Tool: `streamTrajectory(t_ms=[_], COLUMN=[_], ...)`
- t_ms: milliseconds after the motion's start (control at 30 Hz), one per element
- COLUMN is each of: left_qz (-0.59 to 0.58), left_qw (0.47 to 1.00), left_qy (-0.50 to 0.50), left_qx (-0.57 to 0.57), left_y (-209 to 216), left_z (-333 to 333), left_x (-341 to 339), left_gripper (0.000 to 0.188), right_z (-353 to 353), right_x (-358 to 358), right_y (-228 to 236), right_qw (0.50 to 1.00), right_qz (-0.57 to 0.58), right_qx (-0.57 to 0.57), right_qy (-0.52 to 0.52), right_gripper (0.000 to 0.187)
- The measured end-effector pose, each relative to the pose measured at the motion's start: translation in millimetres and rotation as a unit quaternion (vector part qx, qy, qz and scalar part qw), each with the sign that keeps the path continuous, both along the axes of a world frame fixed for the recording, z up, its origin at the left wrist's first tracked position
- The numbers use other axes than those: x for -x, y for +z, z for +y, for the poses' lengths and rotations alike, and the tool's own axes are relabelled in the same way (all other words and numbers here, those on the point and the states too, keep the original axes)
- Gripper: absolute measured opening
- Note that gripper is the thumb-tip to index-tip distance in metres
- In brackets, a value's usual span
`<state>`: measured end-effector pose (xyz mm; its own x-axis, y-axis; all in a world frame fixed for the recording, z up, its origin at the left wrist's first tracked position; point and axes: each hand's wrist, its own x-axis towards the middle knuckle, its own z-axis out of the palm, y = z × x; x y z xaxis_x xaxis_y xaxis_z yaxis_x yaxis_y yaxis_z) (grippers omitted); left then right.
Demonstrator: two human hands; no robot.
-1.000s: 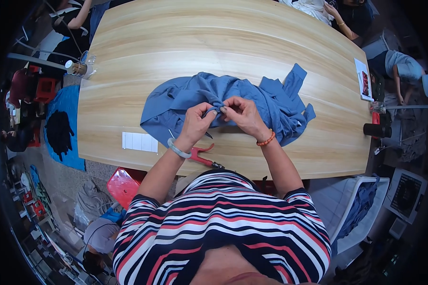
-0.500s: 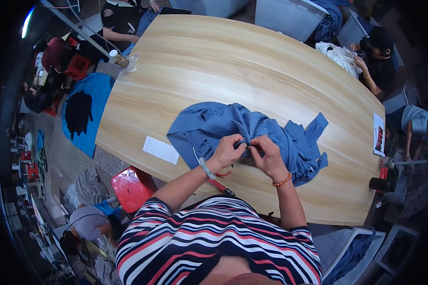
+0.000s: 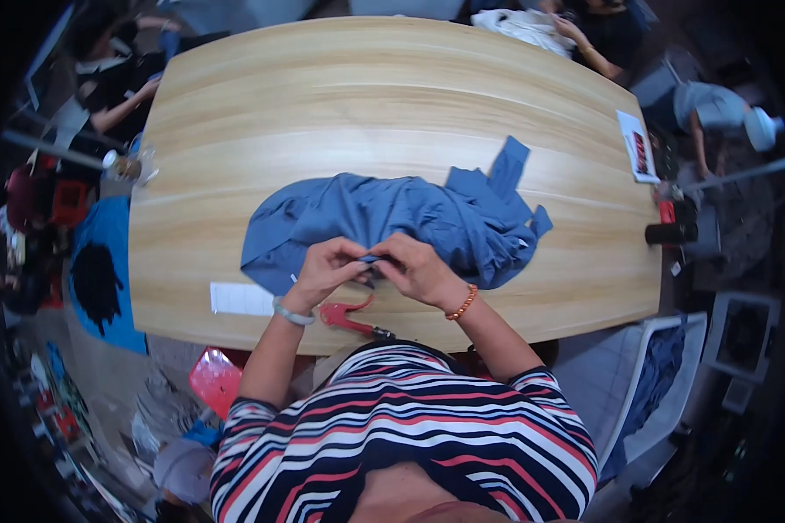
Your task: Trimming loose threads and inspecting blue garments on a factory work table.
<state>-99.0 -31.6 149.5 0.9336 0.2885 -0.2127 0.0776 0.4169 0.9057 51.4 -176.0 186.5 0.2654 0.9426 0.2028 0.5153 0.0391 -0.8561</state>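
Blue garment (image 3: 401,209): long axis runs left to right, narrow flap (image 3: 508,166) points away at right; left hand (image 3: 327,266) and right hand (image 3: 416,267) pinch its near side.

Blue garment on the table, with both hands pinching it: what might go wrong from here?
The left hand and right hand pinch just a small bit of the blue garment, so it might slip free. The red-handled tool lies near the front edge of the table; a stray bump could knock it off. The white paper beside the garment might be dragged if the cloth shifts.
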Motion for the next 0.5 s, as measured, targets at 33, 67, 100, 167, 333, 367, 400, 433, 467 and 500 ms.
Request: streamTrajectory(t_ms=[33,67,100,167,333,367,400,433,467,500], left_qz=[0.0,0.005,0.011,0.014,0.004,0.002,0.009,0.018,0.021,0.021], left_qw=[1.0,1.0,1.0,0.999,0.997,0.997,0.995,0.991,0.988,0.987], left_qy=[0.004,0.008,0.013,0.023,0.025,0.019,0.037,0.057,0.066,0.064], left_qx=[0.002,-0.007,-0.017,-0.045,-0.066,-0.068,-0.096,-0.124,-0.14,-0.143], left_y=[0,0,0,2,2,3,4,5,6,2], left_z=[0,-1,-1,-2,-3,-4,-6,-8,-9,-11], left_x=[0,-1,-2,-2,-7,-9,-12,-12,-13,-14], left_gripper=[0.015,0.015,0.015,0.011,0.009,0.009,0.008,0.007,0.006,0.006], right_z=[0,-1,-2,-3,-7,-6,-6,-5,-5,-5], right_x=[-1,-1,-2,-2,-1,1,3,5,7,8], right_y=[0,-4,-7,-5,-7,-8,-9,-10,-13,-17], right_qw=[1.0,1.0,1.0,1.0,0.999,0.999,0.998,0.997,0.997,0.995], right_qz=[0.017,-0.001,-0.019,-0.012,-0.024,-0.026,-0.028,-0.029,-0.029,-0.03], right_qx=[-0.003,-0.002,-0.001,0.012,0.022,0.02,0.026,0.031,0.029,0.031], right_qy=[0.007,0.011,0.016,0.016,-0.011,-0.017,-0.044,-0.068,-0.07,-0.092], right_gripper=[0.015,0.014,0.014,0.012,0.011,0.011,0.011,0.011,0.011,0.011])
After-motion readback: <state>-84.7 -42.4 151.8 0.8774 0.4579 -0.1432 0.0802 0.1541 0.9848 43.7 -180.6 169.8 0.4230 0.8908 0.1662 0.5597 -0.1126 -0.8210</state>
